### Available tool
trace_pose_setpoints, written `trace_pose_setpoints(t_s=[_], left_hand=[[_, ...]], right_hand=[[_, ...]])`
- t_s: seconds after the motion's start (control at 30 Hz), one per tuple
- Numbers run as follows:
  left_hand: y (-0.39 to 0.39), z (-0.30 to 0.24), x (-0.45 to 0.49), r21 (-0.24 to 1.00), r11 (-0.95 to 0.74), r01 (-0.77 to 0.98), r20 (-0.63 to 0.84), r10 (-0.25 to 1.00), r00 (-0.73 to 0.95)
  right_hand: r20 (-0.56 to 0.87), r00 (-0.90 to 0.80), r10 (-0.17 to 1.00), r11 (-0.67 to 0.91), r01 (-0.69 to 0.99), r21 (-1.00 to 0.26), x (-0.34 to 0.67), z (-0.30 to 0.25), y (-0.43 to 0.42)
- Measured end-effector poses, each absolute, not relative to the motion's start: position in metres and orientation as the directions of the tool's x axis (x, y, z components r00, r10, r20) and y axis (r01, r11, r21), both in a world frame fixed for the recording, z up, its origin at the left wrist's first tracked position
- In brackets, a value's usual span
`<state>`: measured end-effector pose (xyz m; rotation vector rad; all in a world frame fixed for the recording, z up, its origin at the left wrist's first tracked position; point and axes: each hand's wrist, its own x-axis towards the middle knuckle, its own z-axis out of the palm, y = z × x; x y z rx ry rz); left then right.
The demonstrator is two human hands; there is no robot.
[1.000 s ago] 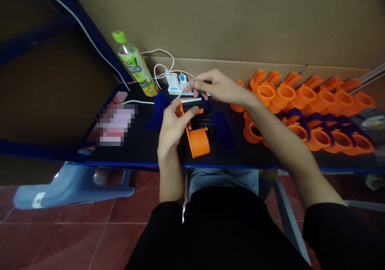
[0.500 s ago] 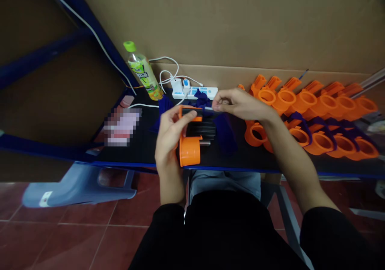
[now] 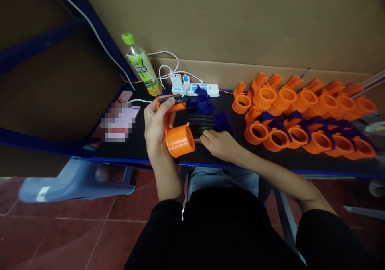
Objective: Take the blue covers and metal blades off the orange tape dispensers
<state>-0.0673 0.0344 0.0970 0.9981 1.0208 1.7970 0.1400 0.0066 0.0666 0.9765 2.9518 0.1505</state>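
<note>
My left hand (image 3: 155,125) is closed around an orange plastic holder (image 3: 181,141) with a round cup, raised above the table. A black piece (image 3: 171,99) lies along the holder's upper arm, with my thumb pressed on it. My right hand (image 3: 221,145) is low over the table, its fingertips together at the near edge of a bundle of black strips (image 3: 201,122). What those fingers pinch, if anything, is hidden. Dark blue cloth (image 3: 223,121) lies beside the strips, and crumpled blue pieces (image 3: 202,101) are heaped behind them.
Two rows of orange holders (image 3: 305,98) stand on the right, several with blue cloth. Along the back are a power strip (image 3: 207,89) with white cables and a green-capped bottle (image 3: 141,67). A phone (image 3: 126,119) lies on the left. A blue stool (image 3: 78,181) stands below.
My right hand has left the holder's upper arm, where it pinched a thin pale strip, and come down to the black strips. My left hand has shifted left and tilted the holder.
</note>
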Motion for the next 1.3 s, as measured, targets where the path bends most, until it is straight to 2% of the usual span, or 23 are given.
trace_pose_setpoints(t_s=[0.2,0.33,0.57,0.63,0.7,0.8,0.9,1.0,1.1,1.2,1.3], left_hand=[[0.033,0.098,-0.068,0.914,-0.285,-0.288,0.185,0.926,-0.33],[0.034,0.099,-0.066,0.902,-0.32,-0.289,0.208,0.91,-0.357],[0.035,0.098,-0.068,0.887,-0.329,-0.323,0.198,0.905,-0.377],[0.036,0.097,-0.068,0.88,-0.348,-0.322,0.207,0.893,-0.399],[0.035,0.095,-0.068,0.899,-0.337,-0.281,0.214,0.897,-0.388],[0.036,0.091,-0.067,0.94,-0.28,-0.196,0.216,0.931,-0.295],[0.037,0.087,-0.068,0.943,-0.276,-0.187,0.231,0.945,-0.232],[0.038,0.085,-0.071,0.956,-0.237,-0.174,0.202,0.959,-0.197],[0.038,0.087,-0.071,0.966,-0.219,-0.134,0.191,0.962,-0.194],[0.039,0.09,-0.071,0.958,-0.26,-0.122,0.216,0.933,-0.288],[0.041,0.091,-0.076,0.926,-0.339,-0.163,0.238,0.864,-0.444]], right_hand=[[-0.029,-0.813,0.582,0.808,0.574,0.129,0.137,0.058,0.008],[-0.046,-0.794,0.606,0.793,0.597,0.12,0.132,0.061,0.008],[-0.05,-0.773,0.633,0.774,0.631,0.051,0.134,0.069,0.013],[0.055,-0.733,0.678,0.734,0.679,-0.003,0.137,0.085,0.019],[0.245,-0.661,0.709,0.693,0.718,-0.068,0.138,0.11,0.025],[0.443,-0.624,0.644,0.723,0.685,-0.087,0.129,0.147,0.032],[0.398,-0.69,0.605,0.758,0.652,-0.022,0.114,0.167,0.035],[0.295,-0.711,0.639,0.738,0.674,0.025,0.103,0.167,0.035],[0.268,-0.715,0.646,0.73,0.681,0.055,0.103,0.161,0.04],[0.301,-0.706,0.641,0.732,0.68,0.036,0.109,0.155,0.051],[0.302,-0.645,0.702,0.681,0.732,-0.021,0.113,0.147,0.065]])
